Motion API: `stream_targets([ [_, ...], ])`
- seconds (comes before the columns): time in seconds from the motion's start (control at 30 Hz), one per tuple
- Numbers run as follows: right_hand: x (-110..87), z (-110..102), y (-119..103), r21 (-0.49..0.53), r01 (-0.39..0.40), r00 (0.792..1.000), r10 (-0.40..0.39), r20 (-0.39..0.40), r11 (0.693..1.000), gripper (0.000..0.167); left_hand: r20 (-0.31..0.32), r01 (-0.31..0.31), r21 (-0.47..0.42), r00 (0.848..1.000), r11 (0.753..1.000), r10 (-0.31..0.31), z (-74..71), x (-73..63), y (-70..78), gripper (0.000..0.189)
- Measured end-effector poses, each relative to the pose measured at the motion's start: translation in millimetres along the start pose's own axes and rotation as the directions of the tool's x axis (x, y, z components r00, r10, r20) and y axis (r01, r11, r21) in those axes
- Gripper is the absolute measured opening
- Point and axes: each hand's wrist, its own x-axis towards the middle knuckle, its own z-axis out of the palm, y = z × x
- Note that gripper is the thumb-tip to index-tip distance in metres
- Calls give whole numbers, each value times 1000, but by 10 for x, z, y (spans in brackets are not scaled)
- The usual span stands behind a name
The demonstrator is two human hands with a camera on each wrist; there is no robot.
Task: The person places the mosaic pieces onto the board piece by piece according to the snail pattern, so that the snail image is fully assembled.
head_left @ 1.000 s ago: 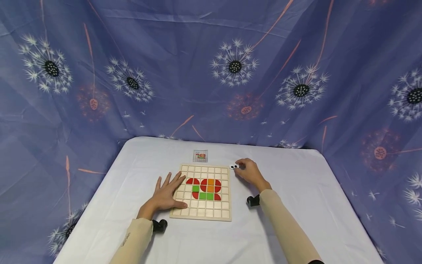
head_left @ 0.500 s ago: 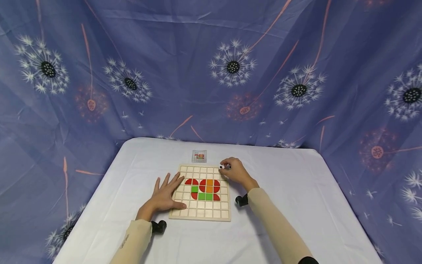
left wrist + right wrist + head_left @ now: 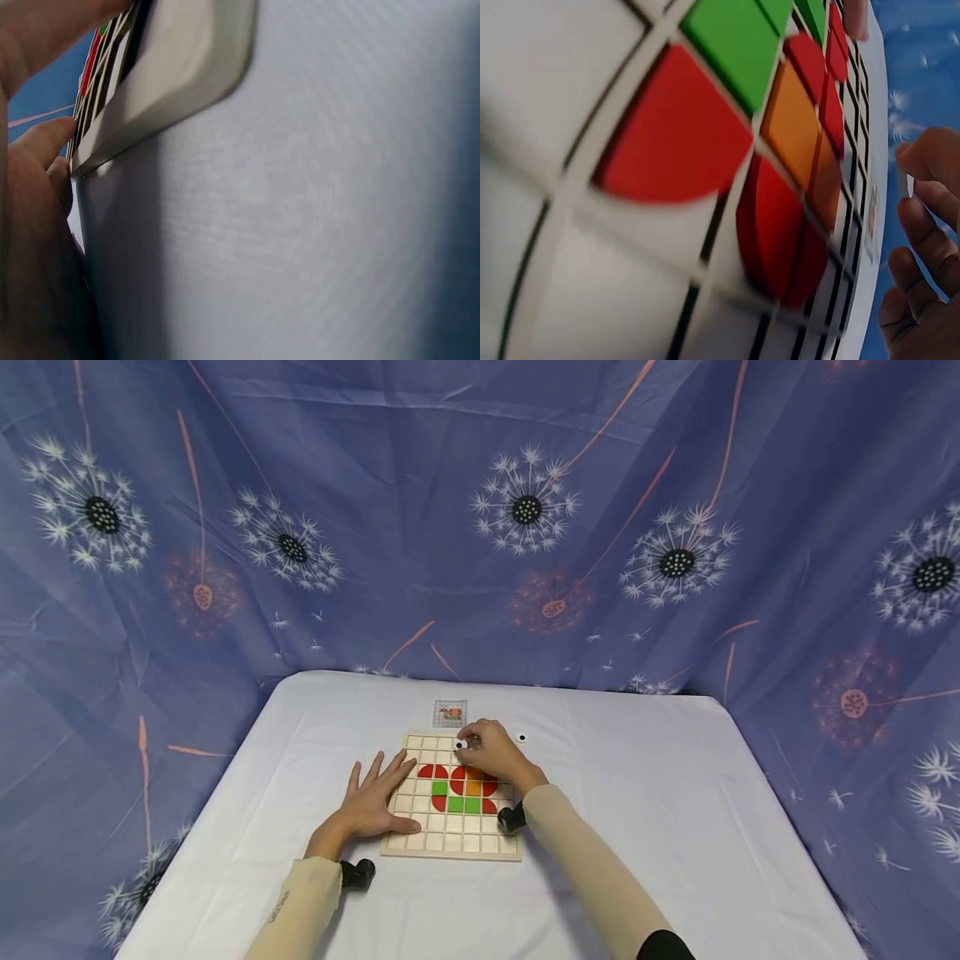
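A light wooden grid board (image 3: 450,852) lies on the white table, with red, green and orange tiles in its cells forming an animal-like figure. My left hand (image 3: 369,810) rests spread on the board's left side, thumb on the lower left cells. Above the board's top rows, my right hand (image 3: 497,753) pinches a white googly-eye piece (image 3: 460,745) between thumb and fingertips. Only a thin white edge of that eye piece (image 3: 910,185) shows in the right wrist view. A second googly-eye piece (image 3: 521,737) lies on the table behind the right hand's wrist.
A small picture card (image 3: 450,714) with a similar coloured figure on a grid lies just beyond the board. A blue dandelion-print cloth (image 3: 420,560) hangs behind and around the table (image 3: 637,760).
My right hand has moved left from beside the board to over its top rows, carrying one eye piece and leaving the other on the table. My left hand has stayed on the board.
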Motion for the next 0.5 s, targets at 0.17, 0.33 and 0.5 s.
stream_targets([
  [0.17, 46, 81, -108, -2, 47, 998, -46, 37, 999, 29, -8, 0, -14, 1000, 1000, 0, 1, -11, -2, 118],
  [0.33, 58, 142, -163, -24, 41, 998, -40, 58, 999, 26, -4, -4, -7, 1000, 1000, 4, 1, 7, -14, 118],
  [0.5, 74, 201, -164, -67, 58, 996, -53, 72, 996, 26, 22, 15, 14, 1000, 1000, -16, 7, 34, -29, 119],
])
